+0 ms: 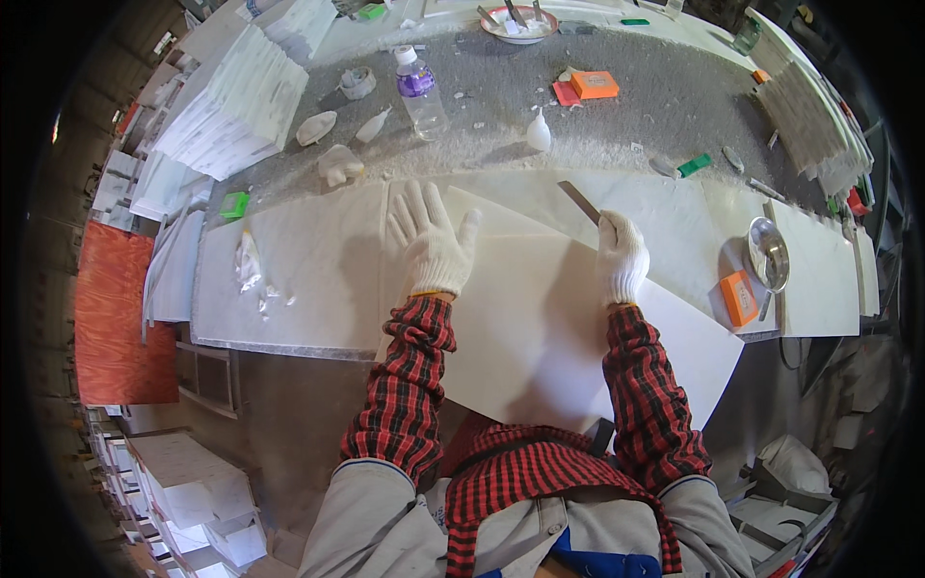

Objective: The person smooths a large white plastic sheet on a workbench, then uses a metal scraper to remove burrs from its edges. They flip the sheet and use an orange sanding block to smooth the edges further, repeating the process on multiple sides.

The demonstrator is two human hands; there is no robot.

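Hiding its handle, right hand (621,258) clasps blade (578,201).

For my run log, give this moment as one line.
left hand: flat on white slab | right hand: gripping flat blade

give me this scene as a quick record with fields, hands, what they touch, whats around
left hand: gloved left hand laid flat, fingers spread, on the white slab
right hand: gloved right hand closed around a flat metal blade at the slab's far edge
slab: large, white, lying on the workbench, its near corner past the bench edge
behind the hands: plastic bottle, orange block, white bowl
right side: orange block by the round metal dish, round metal dish
left side: stack of white tiles
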